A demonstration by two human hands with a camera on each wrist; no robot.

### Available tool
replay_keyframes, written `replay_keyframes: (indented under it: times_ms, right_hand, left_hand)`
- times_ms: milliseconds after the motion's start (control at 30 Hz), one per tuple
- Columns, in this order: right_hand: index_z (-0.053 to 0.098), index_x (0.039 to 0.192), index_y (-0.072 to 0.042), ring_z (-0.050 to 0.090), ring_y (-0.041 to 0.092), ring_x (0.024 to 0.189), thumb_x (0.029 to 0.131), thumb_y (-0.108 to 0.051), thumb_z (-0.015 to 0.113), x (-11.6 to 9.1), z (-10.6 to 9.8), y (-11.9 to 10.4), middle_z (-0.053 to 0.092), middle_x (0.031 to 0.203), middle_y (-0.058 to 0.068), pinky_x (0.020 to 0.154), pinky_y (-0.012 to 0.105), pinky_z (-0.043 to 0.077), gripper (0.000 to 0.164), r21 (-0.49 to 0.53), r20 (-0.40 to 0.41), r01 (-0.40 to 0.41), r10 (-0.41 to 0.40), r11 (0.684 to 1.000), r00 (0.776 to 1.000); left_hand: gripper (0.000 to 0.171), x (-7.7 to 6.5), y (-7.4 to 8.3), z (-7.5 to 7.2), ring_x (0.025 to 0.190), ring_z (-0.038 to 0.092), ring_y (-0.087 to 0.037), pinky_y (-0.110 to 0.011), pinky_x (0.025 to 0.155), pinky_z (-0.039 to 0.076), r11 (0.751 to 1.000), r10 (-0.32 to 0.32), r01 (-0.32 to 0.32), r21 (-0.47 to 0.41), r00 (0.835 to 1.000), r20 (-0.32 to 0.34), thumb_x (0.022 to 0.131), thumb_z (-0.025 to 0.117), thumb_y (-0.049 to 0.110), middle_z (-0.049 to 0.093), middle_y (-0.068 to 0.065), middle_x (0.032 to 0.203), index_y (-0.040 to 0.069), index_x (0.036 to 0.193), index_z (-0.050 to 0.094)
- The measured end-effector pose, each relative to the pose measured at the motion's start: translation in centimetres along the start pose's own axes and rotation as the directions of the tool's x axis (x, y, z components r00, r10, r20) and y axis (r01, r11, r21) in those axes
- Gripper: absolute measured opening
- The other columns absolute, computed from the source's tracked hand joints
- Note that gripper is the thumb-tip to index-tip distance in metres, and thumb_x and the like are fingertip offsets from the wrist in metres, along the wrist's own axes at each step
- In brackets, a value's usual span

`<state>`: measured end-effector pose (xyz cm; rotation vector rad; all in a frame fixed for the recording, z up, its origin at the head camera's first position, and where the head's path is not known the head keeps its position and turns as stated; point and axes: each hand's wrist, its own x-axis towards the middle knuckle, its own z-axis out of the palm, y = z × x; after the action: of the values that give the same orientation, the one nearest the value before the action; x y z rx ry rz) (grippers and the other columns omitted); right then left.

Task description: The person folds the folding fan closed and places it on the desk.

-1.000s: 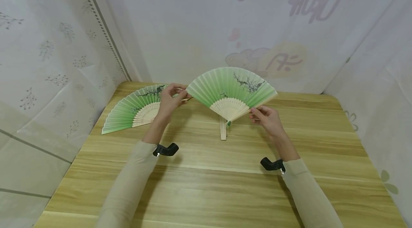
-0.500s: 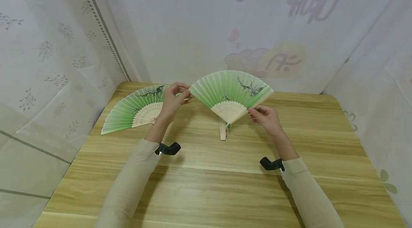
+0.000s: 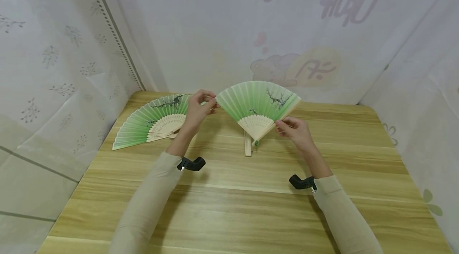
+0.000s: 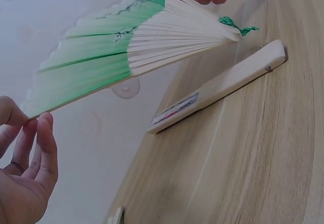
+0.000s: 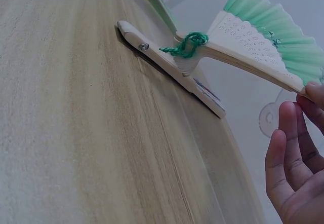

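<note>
A green folding fan (image 3: 256, 100) with pale wooden ribs and a dark branch print is spread out above the table. My left hand (image 3: 199, 108) pinches its upper left corner between thumb and fingertips, as the left wrist view shows. At the opposite edge, near where cloth meets ribs, my right hand (image 3: 295, 130) pinches the outer rib. A green cord (image 5: 195, 41) is knotted at the fan's pivot. Below it lies a closed folding fan (image 4: 228, 84) on the table, mostly hidden behind the held one in the head view.
Another spread green fan (image 3: 143, 124) lies on the table at the left, partly covered by my left hand and forearm. The wooden table (image 3: 229, 214) ends at a pale printed curtain (image 3: 201, 27) at the back. Curtains also hang at both sides.
The held fan has narrowed, its left corner moving right with my left hand. It has also sunk slightly. My right hand has barely moved.
</note>
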<state>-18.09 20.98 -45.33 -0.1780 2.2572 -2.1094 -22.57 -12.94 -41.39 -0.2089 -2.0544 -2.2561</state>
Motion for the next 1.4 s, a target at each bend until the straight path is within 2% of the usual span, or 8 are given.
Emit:
replay_keyframes:
  times_ms: [200, 467, 633, 800, 967, 1167, 1400]
  right_hand:
    - [0.066, 0.103, 0.015, 0.068, 0.022, 0.082, 0.099, -0.013, 0.070, 0.0, 0.2, -0.1, 0.068, 0.090, 0.012, 0.077, 0.041, 0.061, 0.029, -0.015, 0.011, 0.016, -0.016, 1.000, 1.000]
    - [0.068, 0.105, 0.015, 0.067, 0.021, 0.083, 0.099, -0.015, 0.070, 0.1, 0.4, -0.4, 0.067, 0.093, 0.018, 0.076, 0.036, 0.060, 0.031, -0.047, 0.038, 0.042, -0.041, 0.998, 0.998]
    - [0.070, 0.106, 0.013, 0.067, 0.025, 0.086, 0.100, -0.014, 0.069, 0.3, 0.3, -0.2, 0.066, 0.100, 0.026, 0.079, 0.041, 0.060, 0.028, -0.083, 0.047, 0.051, -0.047, 0.995, 0.998]
    - [0.071, 0.108, 0.009, 0.067, 0.024, 0.086, 0.099, -0.019, 0.071, 0.3, 0.4, -0.3, 0.067, 0.100, 0.021, 0.081, 0.042, 0.059, 0.029, -0.086, 0.039, 0.051, -0.047, 0.995, 0.998]
    - [0.073, 0.108, 0.005, 0.068, 0.029, 0.089, 0.098, -0.023, 0.072, 0.3, 0.5, -0.3, 0.069, 0.100, 0.017, 0.082, 0.045, 0.059, 0.029, -0.095, 0.036, 0.056, -0.053, 0.994, 0.998]
    - [0.072, 0.108, 0.008, 0.067, 0.037, 0.091, 0.099, -0.020, 0.071, 0.4, 0.7, -0.3, 0.068, 0.100, 0.023, 0.080, 0.040, 0.059, 0.029, -0.098, 0.035, 0.059, -0.056, 0.993, 0.998]
    - [0.072, 0.110, 0.008, 0.067, 0.037, 0.091, 0.098, -0.019, 0.071, 0.5, 1.1, -0.3, 0.069, 0.101, 0.021, 0.083, 0.046, 0.058, 0.030, -0.103, 0.041, 0.054, -0.050, 0.993, 0.998]
  left_hand:
    - [0.014, 0.1, 0.1, 0.3, 0.084, 0.070, -0.031, -0.046, 0.079, 0.060, 1.000, 0.004, -0.004, 0.005, 1.000, 0.004, 0.100, 0.062, 0.000, 0.060, -0.014, 0.092, -0.006, 0.112, 0.061]
    - [0.016, 0.3, 0.1, 1.0, 0.078, 0.069, -0.019, -0.033, 0.071, 0.061, 1.000, 0.023, -0.022, -0.008, 1.000, 0.019, 0.100, 0.062, 0.000, 0.058, -0.014, 0.092, -0.008, 0.114, 0.060]
    - [0.015, 0.4, 0.3, 1.2, 0.078, 0.069, -0.019, -0.032, 0.069, 0.061, 1.000, 0.021, -0.021, -0.003, 1.000, 0.013, 0.100, 0.061, 0.000, 0.058, -0.018, 0.094, -0.007, 0.114, 0.061]
    - [0.022, 0.5, 0.2, 1.5, 0.078, 0.069, -0.018, -0.032, 0.070, 0.061, 1.000, 0.027, -0.027, -0.011, 0.999, 0.021, 0.101, 0.061, 0.001, 0.057, -0.025, 0.097, -0.011, 0.119, 0.059]
    - [0.021, 0.5, 0.2, 1.9, 0.081, 0.070, -0.025, -0.036, 0.073, 0.061, 1.000, 0.018, -0.018, -0.003, 1.000, 0.008, 0.100, 0.061, 0.002, 0.058, -0.019, 0.094, -0.010, 0.118, 0.060]
    - [0.014, 0.7, 0.1, 2.3, 0.085, 0.069, -0.034, -0.048, 0.078, 0.060, 1.000, 0.013, -0.013, 0.004, 1.000, -0.020, 0.099, 0.061, -0.002, 0.059, -0.014, 0.090, -0.007, 0.112, 0.062]
    - [0.011, 0.7, 0.0, 2.8, 0.087, 0.067, -0.041, -0.052, 0.080, 0.059, 1.000, 0.022, -0.021, 0.011, 1.000, -0.010, 0.098, 0.060, -0.003, 0.059, -0.013, 0.090, -0.004, 0.110, 0.062]
